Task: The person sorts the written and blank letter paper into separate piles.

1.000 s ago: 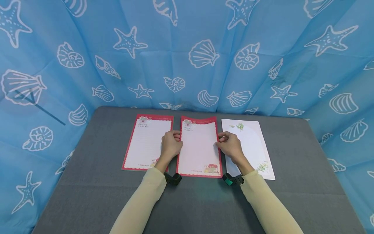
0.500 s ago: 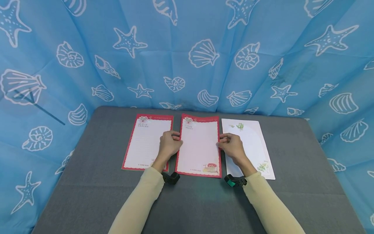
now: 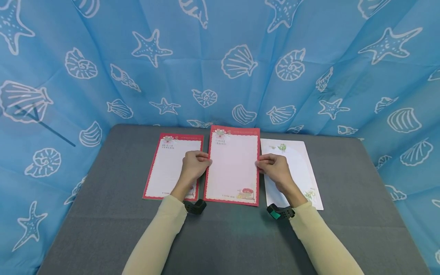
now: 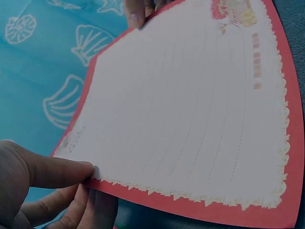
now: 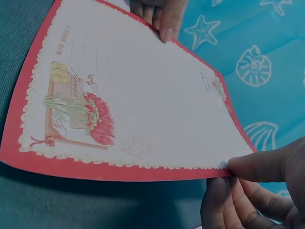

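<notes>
A red-bordered sheet of letter paper (image 3: 233,168), with short handwriting at its top left and a flower print at its lower right, is held up at both long sides. My left hand (image 3: 194,165) pinches its left edge, thumb on the printed face and fingers behind. On the opposite edge my right hand (image 3: 275,169) pinches it the same way. In the right wrist view the paper (image 5: 143,95) bows slightly, its near side above the tabletop with a shadow beneath. Faint dotted lines cross the paper (image 4: 181,105) in the left wrist view.
A similar red-bordered sheet (image 3: 163,172) lies on the grey table (image 3: 113,229) to the left, partly under my left hand. To the right lies a white sheet with green leaf prints (image 3: 302,164), partly covered by my right arm. A blue seashell curtain (image 3: 178,84) hangs behind.
Both hands have raised the middle sheet off the table; its top edge now reaches higher, near the curtain. The left hand has shifted slightly left. The side sheets stay put.
</notes>
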{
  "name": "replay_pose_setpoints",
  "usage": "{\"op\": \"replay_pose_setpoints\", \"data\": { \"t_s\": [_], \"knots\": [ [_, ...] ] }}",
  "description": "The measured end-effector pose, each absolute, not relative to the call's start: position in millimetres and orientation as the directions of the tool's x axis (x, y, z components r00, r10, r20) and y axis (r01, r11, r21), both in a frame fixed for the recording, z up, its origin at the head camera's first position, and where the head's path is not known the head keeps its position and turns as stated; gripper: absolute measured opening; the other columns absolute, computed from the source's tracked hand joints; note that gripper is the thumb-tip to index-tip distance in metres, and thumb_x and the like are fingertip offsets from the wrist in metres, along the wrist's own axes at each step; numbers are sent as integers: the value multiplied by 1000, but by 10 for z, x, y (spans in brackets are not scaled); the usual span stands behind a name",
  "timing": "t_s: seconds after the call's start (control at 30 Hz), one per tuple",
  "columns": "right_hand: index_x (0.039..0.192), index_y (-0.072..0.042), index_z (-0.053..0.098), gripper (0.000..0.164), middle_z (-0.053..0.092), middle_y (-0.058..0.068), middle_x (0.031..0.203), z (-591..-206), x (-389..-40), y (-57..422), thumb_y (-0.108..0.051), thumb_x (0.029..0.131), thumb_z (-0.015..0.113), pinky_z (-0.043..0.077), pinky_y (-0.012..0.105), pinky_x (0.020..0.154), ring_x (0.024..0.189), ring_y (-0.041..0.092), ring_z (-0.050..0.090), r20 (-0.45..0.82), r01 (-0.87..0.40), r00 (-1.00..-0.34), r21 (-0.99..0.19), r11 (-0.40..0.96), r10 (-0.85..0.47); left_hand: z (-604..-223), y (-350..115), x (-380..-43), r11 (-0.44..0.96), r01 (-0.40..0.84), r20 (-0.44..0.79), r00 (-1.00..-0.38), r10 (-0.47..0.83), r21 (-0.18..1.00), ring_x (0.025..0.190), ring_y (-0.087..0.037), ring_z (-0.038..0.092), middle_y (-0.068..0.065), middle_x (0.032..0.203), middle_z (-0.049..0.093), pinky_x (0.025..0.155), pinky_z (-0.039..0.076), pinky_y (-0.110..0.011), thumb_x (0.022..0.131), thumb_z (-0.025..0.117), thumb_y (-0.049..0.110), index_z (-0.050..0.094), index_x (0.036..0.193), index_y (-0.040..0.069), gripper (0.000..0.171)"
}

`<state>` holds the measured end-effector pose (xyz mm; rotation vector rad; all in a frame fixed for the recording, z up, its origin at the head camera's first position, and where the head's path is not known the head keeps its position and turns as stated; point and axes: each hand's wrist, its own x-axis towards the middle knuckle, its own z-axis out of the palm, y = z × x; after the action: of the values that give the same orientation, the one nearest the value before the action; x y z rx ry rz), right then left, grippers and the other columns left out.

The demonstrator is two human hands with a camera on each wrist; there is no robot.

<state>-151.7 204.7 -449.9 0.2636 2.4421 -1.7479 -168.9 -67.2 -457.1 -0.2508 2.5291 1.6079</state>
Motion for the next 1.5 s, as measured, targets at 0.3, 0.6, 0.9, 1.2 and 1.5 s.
{"op": "replay_pose_setpoints", "data": {
  "t_s": [0.3,0.6,0.9,1.2,1.5],
  "knots": [
    [113,14,65,24,72,16,93,-4438,-1569,1877,-3,95,68,60,34,78,76,8,68,-170,170,-985,-953,251,22,-4480,-845,-1735,384,-241,-225,-970,-86,891,84,-23,70,-12,93,74,69,54,-33,89,74,12,75,105,2,19],
    [113,14,67,25,73,18,95,-4477,-1651,1585,-3,95,69,59,42,81,75,11,70,-180,172,-984,-962,213,-18,-4423,-1184,-1757,393,-298,-282,-954,-99,870,81,-21,69,-14,96,73,68,55,-34,91,72,14,72,110,0,24],
    [111,9,70,20,72,19,97,-4532,-1716,1178,-3,95,69,59,44,81,76,15,71,-229,214,-972,-954,211,-51,-4412,-1521,-1775,460,-320,-271,-947,-171,828,72,-18,64,-17,94,72,64,53,-35,91,70,9,71,109,-5,23],
    [105,4,73,17,75,14,92,-4553,-1764,762,-8,92,74,60,42,77,70,16,72,-265,244,-963,-934,262,-44,-4387,-1811,-1763,526,-373,-286,-927,-241,764,85,-26,63,-22,104,69,67,50,-34,91,69,10,70,112,-5,26],
    [98,2,74,12,74,11,82,-4631,-1830,481,-7,90,77,61,37,67,65,21,72,-266,255,-964,-928,272,-3,-4447,-1972,-1756,592,-385,-235,-919,-317,708,96,-36,63,-25,109,68,69,54,-44,91,68,13,71,112,-5,28]
  ]
}}
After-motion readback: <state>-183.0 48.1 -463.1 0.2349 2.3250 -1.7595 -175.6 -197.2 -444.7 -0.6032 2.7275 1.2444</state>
